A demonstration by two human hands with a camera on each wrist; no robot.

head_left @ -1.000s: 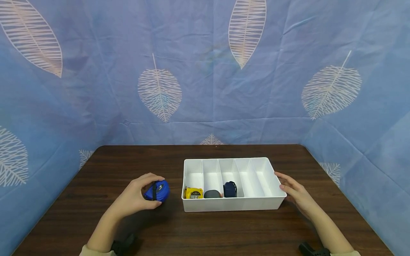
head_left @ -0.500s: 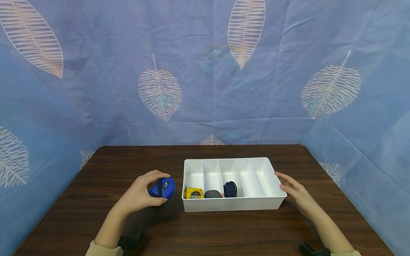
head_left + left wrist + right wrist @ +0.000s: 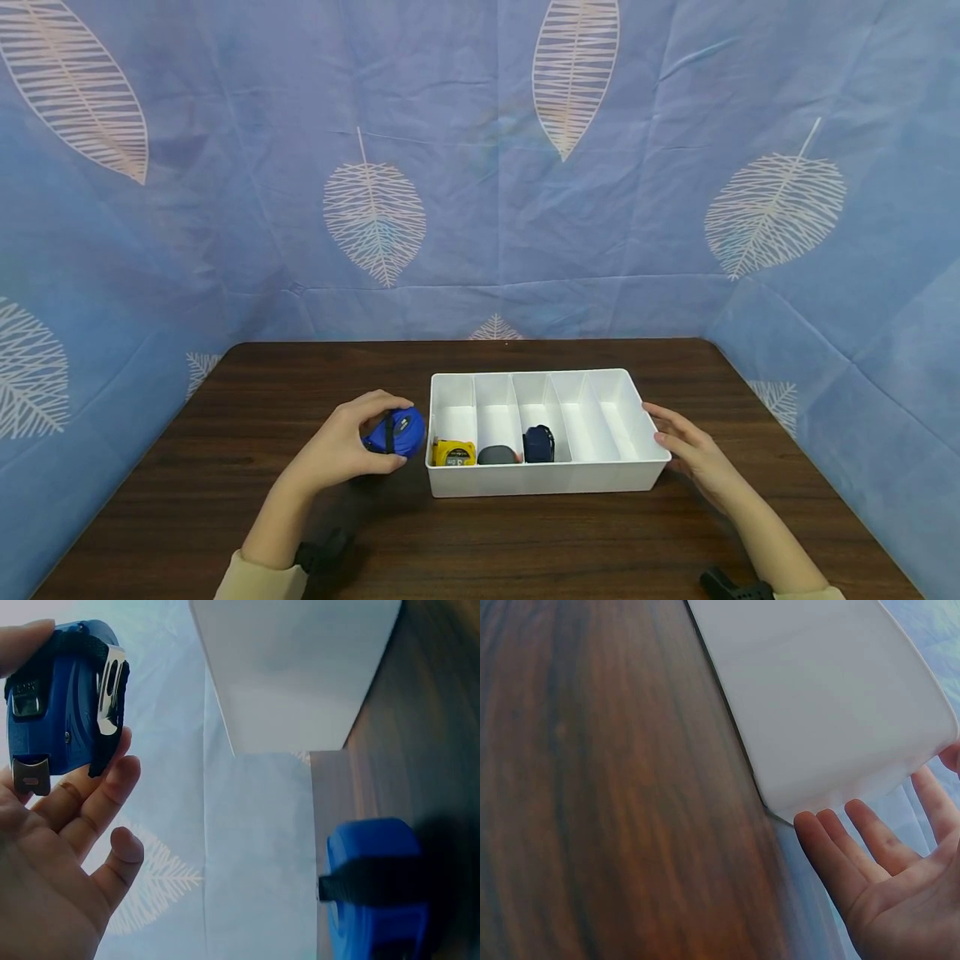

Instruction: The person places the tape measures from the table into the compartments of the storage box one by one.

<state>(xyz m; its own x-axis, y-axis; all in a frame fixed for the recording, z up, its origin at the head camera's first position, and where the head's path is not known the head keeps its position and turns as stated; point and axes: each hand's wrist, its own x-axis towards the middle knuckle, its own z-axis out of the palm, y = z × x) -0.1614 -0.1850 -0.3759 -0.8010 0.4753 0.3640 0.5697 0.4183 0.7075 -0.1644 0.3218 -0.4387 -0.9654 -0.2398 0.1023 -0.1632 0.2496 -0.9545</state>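
Note:
My left hand (image 3: 339,442) pinches a blue tape measure (image 3: 401,432) with a black strap, thumb on the near side and fingers over the far side. It hangs just left of the white divided box (image 3: 543,479). The left wrist view shows its metal end hook and belt clip. A second blue case with a black strap (image 3: 379,889), like another tape measure, sits lower on the table there; in the head view it is hidden. My right hand (image 3: 701,458) touches the box's right end, fingers extended and fingertips against the wall.
Inside the box, a yellow tape measure (image 3: 454,452) lies in the leftmost compartment, a dark grey rounded item (image 3: 498,455) in the second and a navy case (image 3: 538,444) in the third. The dark wooden table (image 3: 480,550) ends at a blue leaf-patterned cloth (image 3: 480,208).
My left hand has carried the blue tape measure rightward and slightly away from me, closer to the box's left end. My right hand and the box have stayed put.

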